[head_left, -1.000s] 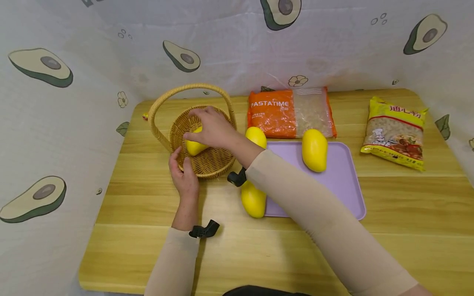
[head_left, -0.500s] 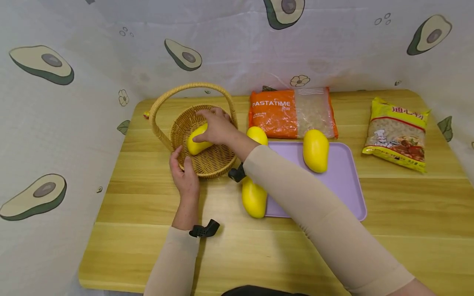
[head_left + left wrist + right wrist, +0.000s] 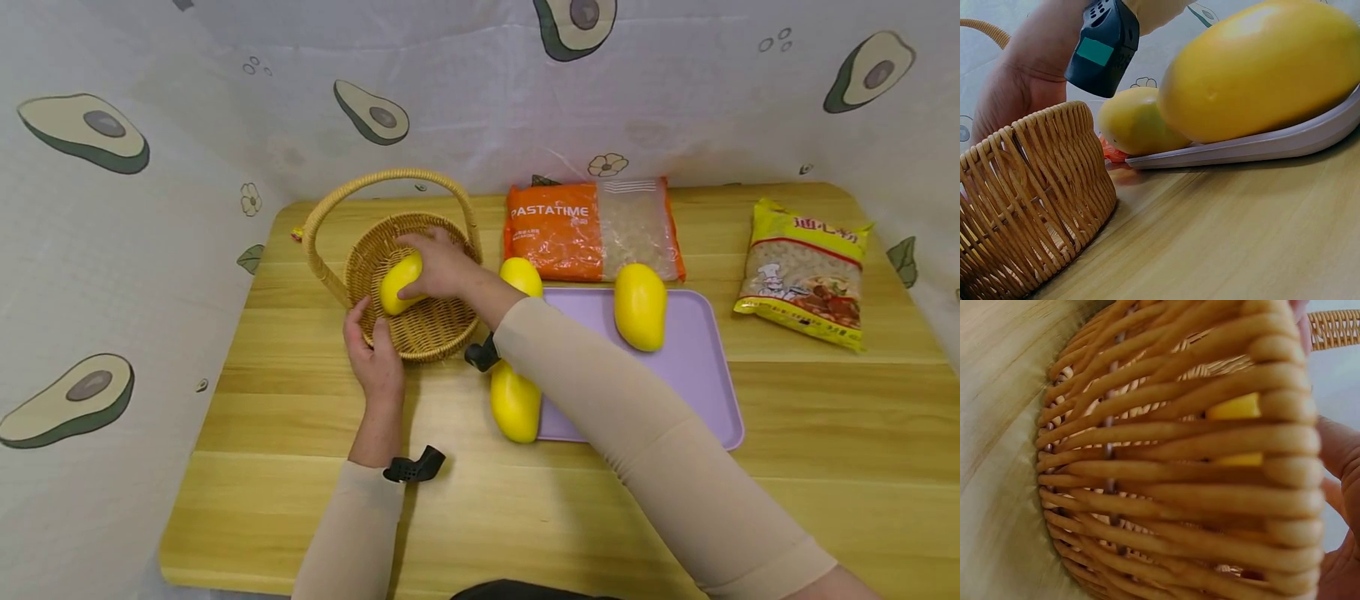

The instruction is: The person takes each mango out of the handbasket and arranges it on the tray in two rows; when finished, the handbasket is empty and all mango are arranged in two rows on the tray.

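A yellow mango lies inside a round wicker basket with a tall arched handle. My right hand reaches into the basket, thumb and fingers around the mango's right end. At the basket's near left rim, my left hand holds the edge between thumb and fingers. Through the weave in the right wrist view, bits of the yellow mango show. In the left wrist view, the basket's wall hides most of what is inside.
Right of the basket, a purple tray bears three more mangoes: one at right, two at its left edge, partly behind my right forearm. An orange pasta bag lies behind it. A yellow pasta bag lies far right.
My right hand has drawn slightly to the right, its fingers closer together around the mango's right end, so more of the mango shows. My left hand stays at the basket rim.
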A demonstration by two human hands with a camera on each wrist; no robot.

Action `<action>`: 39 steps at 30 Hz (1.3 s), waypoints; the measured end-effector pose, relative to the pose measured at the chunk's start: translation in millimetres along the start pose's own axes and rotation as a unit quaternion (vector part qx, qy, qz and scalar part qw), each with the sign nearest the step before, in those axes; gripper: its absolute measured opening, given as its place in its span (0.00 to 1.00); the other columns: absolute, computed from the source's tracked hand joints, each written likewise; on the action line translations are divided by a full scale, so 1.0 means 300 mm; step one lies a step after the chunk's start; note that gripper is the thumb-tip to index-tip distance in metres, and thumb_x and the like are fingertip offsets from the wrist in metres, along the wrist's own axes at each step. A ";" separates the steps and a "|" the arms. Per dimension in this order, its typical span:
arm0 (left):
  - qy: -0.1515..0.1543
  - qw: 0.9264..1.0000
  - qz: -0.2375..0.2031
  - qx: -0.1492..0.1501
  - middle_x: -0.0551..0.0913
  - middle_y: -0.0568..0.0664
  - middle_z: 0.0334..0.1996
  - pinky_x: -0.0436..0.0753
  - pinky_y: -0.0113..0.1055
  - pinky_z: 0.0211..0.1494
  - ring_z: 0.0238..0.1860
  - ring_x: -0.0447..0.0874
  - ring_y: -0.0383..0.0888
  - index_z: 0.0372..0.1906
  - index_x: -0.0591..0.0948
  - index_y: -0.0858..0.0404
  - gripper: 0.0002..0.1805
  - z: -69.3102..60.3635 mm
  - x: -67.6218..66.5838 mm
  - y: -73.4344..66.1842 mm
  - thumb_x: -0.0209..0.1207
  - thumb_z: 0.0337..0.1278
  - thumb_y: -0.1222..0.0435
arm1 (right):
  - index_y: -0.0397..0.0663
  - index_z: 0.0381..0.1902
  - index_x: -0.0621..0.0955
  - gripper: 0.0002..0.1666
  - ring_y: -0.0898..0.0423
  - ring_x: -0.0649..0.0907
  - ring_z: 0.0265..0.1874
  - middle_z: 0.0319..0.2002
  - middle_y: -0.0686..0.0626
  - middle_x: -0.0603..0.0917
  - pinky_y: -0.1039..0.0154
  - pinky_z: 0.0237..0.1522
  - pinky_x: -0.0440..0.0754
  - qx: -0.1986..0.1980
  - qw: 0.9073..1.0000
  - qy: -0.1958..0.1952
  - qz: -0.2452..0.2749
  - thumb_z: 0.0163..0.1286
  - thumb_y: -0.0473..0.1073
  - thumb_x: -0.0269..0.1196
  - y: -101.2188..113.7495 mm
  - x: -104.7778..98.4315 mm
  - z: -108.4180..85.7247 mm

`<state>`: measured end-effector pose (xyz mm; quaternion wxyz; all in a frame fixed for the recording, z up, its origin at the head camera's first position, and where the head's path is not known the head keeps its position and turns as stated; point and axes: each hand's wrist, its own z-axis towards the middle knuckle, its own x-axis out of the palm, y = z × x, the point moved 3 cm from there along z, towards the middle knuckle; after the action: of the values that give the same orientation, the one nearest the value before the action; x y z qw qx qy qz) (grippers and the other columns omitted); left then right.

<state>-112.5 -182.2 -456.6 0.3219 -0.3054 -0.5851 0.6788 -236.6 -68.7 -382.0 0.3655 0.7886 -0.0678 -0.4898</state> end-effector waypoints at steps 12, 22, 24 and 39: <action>0.003 1.000 0.009 0.001 0.72 0.52 0.70 0.54 0.44 0.82 0.77 0.60 0.45 0.66 0.74 0.62 0.22 -0.002 -0.005 -0.003 0.50 0.70 0.68 | 0.64 0.80 0.62 0.51 0.40 0.65 0.76 0.81 0.38 0.51 0.44 0.73 0.70 -0.005 1.000 0.009 0.004 0.63 0.54 0.74 0.001 0.011 0.004; 0.004 1.000 0.012 -0.006 0.70 0.52 0.72 0.52 0.44 0.83 0.78 0.58 0.45 0.67 0.74 0.61 0.22 -0.004 -0.004 -0.003 0.50 0.71 0.68 | 0.59 0.78 0.65 0.47 0.45 0.69 0.73 0.79 0.40 0.58 0.48 0.72 0.72 -0.012 1.000 0.007 -0.005 0.66 0.54 0.72 -0.007 0.021 0.009; 0.006 1.000 0.012 -0.009 0.69 0.52 0.73 0.52 0.45 0.83 0.79 0.57 0.45 0.67 0.74 0.61 0.22 -0.004 -0.005 -0.003 0.50 0.71 0.67 | 0.57 0.77 0.67 0.45 0.46 0.70 0.71 0.77 0.41 0.62 0.50 0.70 0.73 -0.016 1.000 0.006 -0.009 0.66 0.54 0.71 -0.008 0.023 0.009; 0.001 1.000 0.020 0.005 0.70 0.54 0.73 0.52 0.45 0.83 0.79 0.58 0.47 0.66 0.74 0.63 0.22 -0.001 -0.004 0.005 0.50 0.70 0.68 | 0.54 0.74 0.71 0.42 0.49 0.74 0.63 0.69 0.43 0.72 0.54 0.66 0.76 -0.026 0.999 -0.002 -0.034 0.66 0.57 0.70 -0.020 0.025 0.016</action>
<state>-111.6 -183.3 -458.1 0.3101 -0.3166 -0.5752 0.6876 -238.2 -70.1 -392.5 0.3686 0.7799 -0.0294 -0.5051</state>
